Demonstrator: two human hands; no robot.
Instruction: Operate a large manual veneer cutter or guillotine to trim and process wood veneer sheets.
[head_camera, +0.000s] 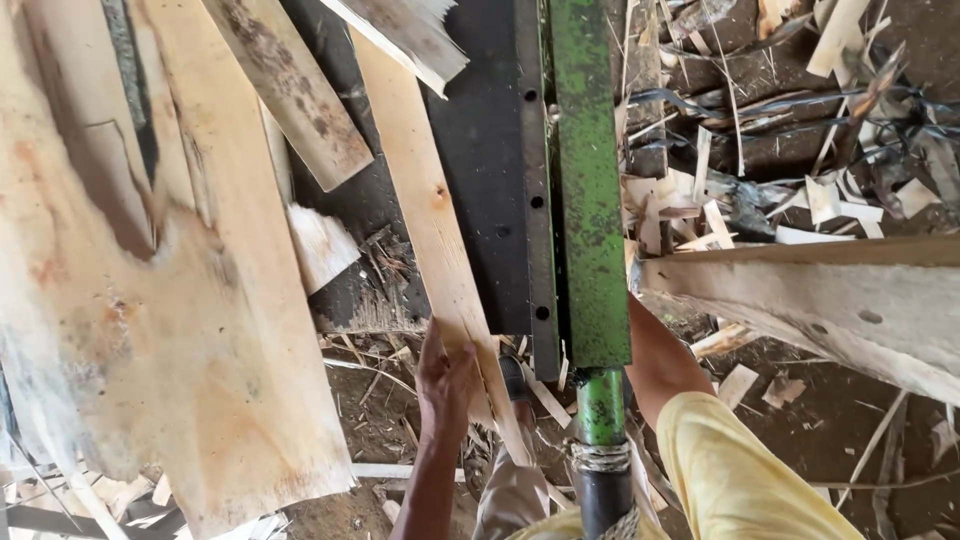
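Observation:
My left hand (446, 378) grips the near end of a long narrow strip of pale wood veneer (428, 200), which runs away from me over a dark machine bed (490, 170). My right arm, in a yellow sleeve (730, 470), reaches behind the green metal bar (590, 180) of the machine. That bar hides my right hand. The bar ends near me in a green and black handle (600, 440) wrapped with cord.
Wide veneer sheets (180, 300) lie stacked at the left. A thick plank (830, 290) juts in from the right. Wood scraps and splinters (780, 150) cover the ground at the right and below.

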